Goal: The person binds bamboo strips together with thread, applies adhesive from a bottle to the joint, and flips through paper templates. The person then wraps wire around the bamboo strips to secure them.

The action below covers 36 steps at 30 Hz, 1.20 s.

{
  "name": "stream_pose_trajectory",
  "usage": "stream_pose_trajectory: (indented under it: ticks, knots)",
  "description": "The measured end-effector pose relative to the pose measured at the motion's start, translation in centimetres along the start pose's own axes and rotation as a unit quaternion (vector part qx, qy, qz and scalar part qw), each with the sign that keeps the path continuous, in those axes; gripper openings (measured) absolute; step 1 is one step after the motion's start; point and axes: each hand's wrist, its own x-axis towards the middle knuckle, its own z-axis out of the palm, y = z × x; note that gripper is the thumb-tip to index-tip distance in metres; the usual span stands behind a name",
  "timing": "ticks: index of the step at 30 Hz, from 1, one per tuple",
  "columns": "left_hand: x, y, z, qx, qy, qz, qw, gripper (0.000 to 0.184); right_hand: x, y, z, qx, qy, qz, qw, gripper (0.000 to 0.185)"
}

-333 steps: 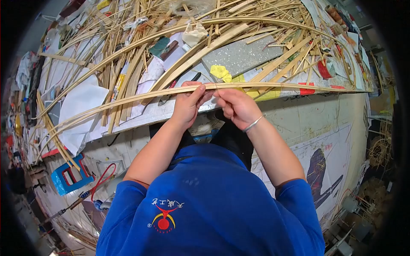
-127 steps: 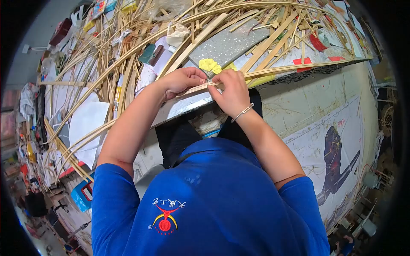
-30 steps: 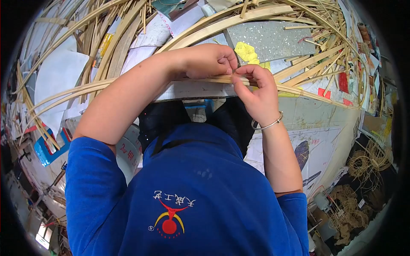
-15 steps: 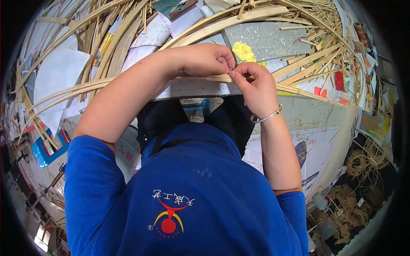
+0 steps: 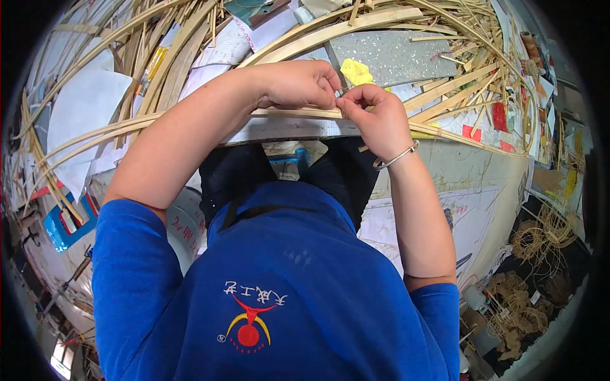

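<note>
A bundle of thin bamboo strips point(image 5: 298, 113) runs sideways along the table's near edge, bent in a long curve. My left hand point(image 5: 304, 84) is closed just above it, fingers curled and the fingertips turned toward my other hand. Thumb and forefinger of my right hand point(image 5: 380, 117) are pinched together at the bundle, right beside the left fingertips. Whatever small thing the two hands grip between them is hidden by the fingers. A silver bracelet point(image 5: 398, 156) circles the right wrist.
Many bamboo strips point(image 5: 356, 27) lie in curves across the table, some piled at the right. A grey speckled board point(image 5: 400, 57) and a crumpled yellow piece point(image 5: 356, 72) lie beyond my hands. White paper point(image 5: 86, 120) is at the left. Coiled bundles point(image 5: 518, 311) sit at lower right.
Both hands stay together at the same spot on the bundle. The right hand has turned slightly, and the whole view has shifted a little.
</note>
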Motion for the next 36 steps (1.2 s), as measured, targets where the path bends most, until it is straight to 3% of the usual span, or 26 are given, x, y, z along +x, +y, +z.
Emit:
stream_pose_trajectory:
  ticks: [10,19,28,36]
  knots:
    - [-0.4,0.2,0.1,0.01,-0.028,0.014,0.999,0.041,0.9,0.6,-0.6,0.158,-0.067,0.024,0.985,0.012]
    - [-0.2,0.1,0.1,0.005,-0.039,0.019,0.999,0.043,1.1,1.1,-1.0,0.183,-0.098,0.024,0.978,0.012]
    - [-0.5,0.3,-0.2,-0.021,-0.05,0.015,0.998,0.041,1.6,-0.3,-1.8,-0.006,-0.107,-0.018,0.994,0.011]
    - [-0.4,0.1,-0.2,-0.009,-0.053,0.032,0.998,0.041,1.5,-0.9,-1.8,-0.094,-0.097,-0.074,0.988,0.005]
